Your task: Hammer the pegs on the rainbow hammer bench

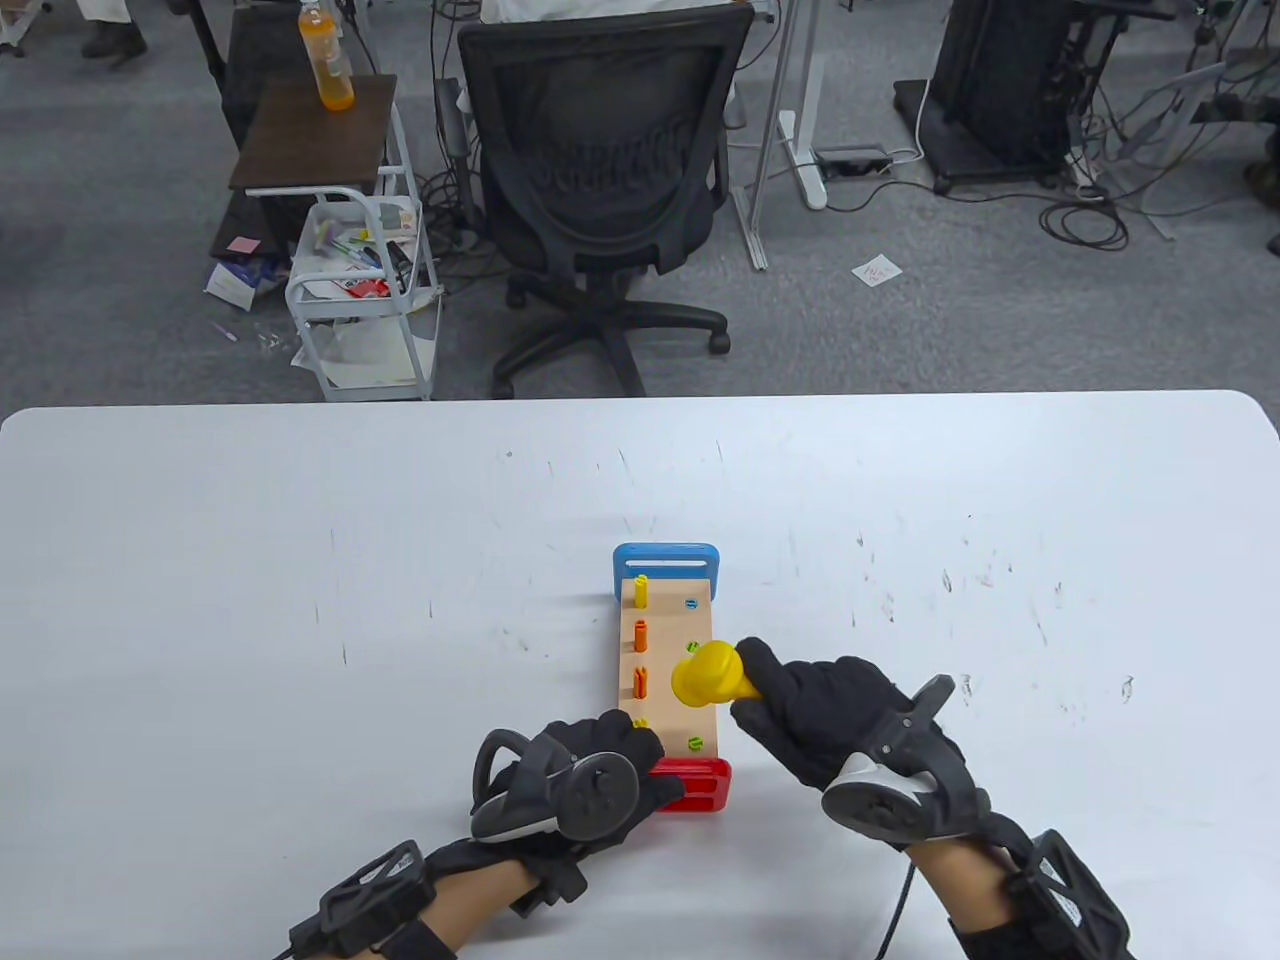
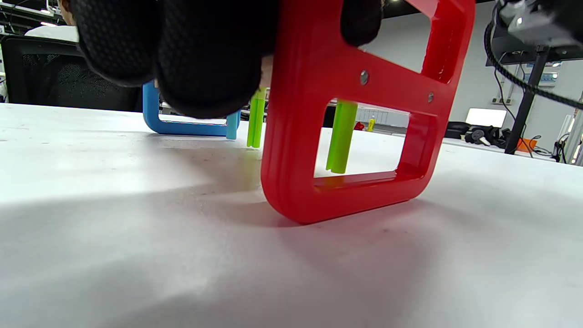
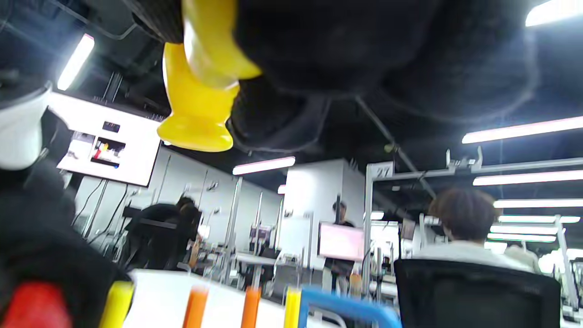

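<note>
Yellow hammer (image 1: 706, 676) in right hand (image 1: 820, 715)

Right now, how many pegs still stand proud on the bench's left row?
4: yellow peg by the blue end, two orange pegs mid-row, another yellow peg beside the left hand, which may hide more.

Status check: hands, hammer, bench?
Left hand steadies bench at red end. Right hand grips yellow hammer above it. Left-row pegs up. Nothing blocking.

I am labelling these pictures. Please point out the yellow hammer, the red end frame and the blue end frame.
yellow hammer (image 1: 705, 677), table view, head.
red end frame (image 2: 291, 150), left wrist view, left upright.
blue end frame (image 1: 666, 556), table view, top bar.
</note>
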A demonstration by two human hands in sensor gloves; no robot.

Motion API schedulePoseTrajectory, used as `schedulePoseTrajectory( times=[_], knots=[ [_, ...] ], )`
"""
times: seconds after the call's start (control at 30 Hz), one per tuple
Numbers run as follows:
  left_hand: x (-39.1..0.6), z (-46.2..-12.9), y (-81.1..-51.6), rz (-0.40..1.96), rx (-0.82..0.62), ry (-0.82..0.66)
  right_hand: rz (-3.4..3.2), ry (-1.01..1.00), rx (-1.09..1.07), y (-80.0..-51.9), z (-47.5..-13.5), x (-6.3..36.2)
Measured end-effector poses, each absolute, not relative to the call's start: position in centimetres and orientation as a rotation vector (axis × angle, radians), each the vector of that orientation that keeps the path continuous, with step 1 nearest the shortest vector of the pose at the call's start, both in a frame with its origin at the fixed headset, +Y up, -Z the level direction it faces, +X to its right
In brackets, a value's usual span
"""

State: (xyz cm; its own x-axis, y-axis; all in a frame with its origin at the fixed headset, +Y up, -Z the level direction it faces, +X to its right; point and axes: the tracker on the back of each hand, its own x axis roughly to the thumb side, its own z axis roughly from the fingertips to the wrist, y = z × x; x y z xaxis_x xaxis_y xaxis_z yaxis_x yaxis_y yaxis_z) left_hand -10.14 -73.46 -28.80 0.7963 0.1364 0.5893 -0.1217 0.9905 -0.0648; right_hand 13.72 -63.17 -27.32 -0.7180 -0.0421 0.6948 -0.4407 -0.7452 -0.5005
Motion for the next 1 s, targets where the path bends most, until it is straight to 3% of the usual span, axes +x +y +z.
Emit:
schedulePoseTrajectory(
  times=[0.13, 0.17, 0.23, 0.27, 0.3, 0.33, 0.37, 0.4, 0.73, 0.83, 0.9, 0.93, 0.97, 1.0],
  knots=[
    [-10.1, -28.8, -73.5, 0.140, -0.023, -0.636, 2.530, -0.944, 1.022, -64.4, -27.9, 13.8],
    [-10.1, -28.8, -73.5, 0.140, -0.023, -0.636, 2.594, -0.851, 1.051, -65.6, -28.2, 13.4],
    [-10.1, -28.8, -73.5, 0.139, -0.022, -0.635, 2.843, -0.413, 1.238, -70.9, -28.9, 12.0],
    [-10.1, -28.8, -73.5, 0.140, -0.020, -0.633, 2.873, -0.487, 0.987, -71.9, -28.0, 13.6],
    [-10.1, -28.8, -73.5, 0.139, -0.019, -0.635, 2.632, -0.434, 1.110, -70.9, -29.2, 12.6],
    [-10.1, -28.8, -73.5, 0.138, -0.019, -0.634, 2.716, -0.352, 1.091, -70.4, -28.8, 12.6],
    [-10.1, -28.8, -73.5, 0.141, -0.020, -0.635, 2.741, -0.594, 1.092, -69.4, -28.5, 13.2],
    [-10.1, -28.8, -73.5, 0.139, -0.018, -0.634, 2.707, -0.661, 1.133, -68.5, -28.4, 13.3],
    [-10.1, -28.7, -73.5, 0.138, -0.018, -0.632, 2.480, -0.969, 0.990, -63.5, -27.3, 13.9],
    [-10.1, -28.7, -73.5, 0.137, -0.016, -0.632, 2.503, -0.887, 0.979, -65.2, -27.8, 13.5],
    [-10.1, -28.7, -73.5, 0.136, -0.016, -0.632, 2.723, -0.609, 1.083, -68.9, -28.8, 12.3],
    [-10.1, -28.7, -73.5, 0.137, -0.017, -0.632, 2.945, -0.306, 1.236, -71.5, -29.2, 11.3],
    [-10.1, -28.7, -73.5, 0.138, -0.016, -0.631, 2.884, -0.576, 1.079, -71.5, -28.3, 12.7],
    [-10.1, -28.7, -73.5, 0.137, -0.017, -0.632, 2.688, -0.542, 1.195, -70.8, -29.3, 11.6]
  ],
)
